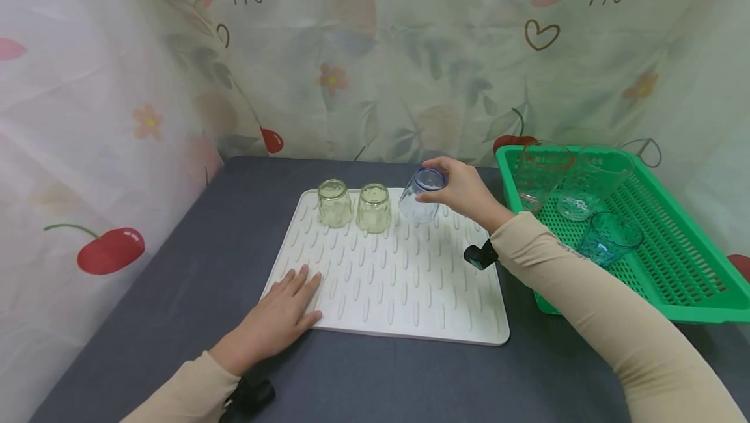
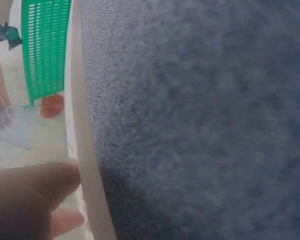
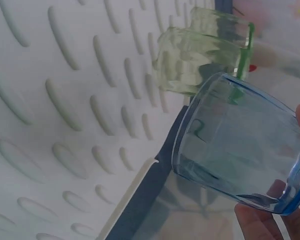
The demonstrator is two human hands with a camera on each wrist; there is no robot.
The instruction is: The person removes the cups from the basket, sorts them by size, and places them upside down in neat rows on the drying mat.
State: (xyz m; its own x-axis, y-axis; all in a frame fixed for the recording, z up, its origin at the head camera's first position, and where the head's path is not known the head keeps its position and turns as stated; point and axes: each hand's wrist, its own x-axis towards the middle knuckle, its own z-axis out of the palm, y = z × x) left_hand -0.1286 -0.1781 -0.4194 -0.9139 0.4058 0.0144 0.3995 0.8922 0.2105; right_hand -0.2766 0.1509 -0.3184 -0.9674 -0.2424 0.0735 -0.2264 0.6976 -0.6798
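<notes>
My right hand grips a clear blue glass near its base, mouth downward and slightly tilted, over the back right of a white ridged mat. In the right wrist view the blue glass hangs just off the mat's surface, with fingertips at its base end. Two pale green glasses stand upside down on the mat, one at the back left and one beside it. My left hand rests flat with spread fingers on the mat's front left corner.
Right of the mat stands a green perforated basket. Inside are a red-rimmed clear glass, another clear glass and a blue glass. A dark grey cloth covers the table; printed curtains hang behind and at the sides.
</notes>
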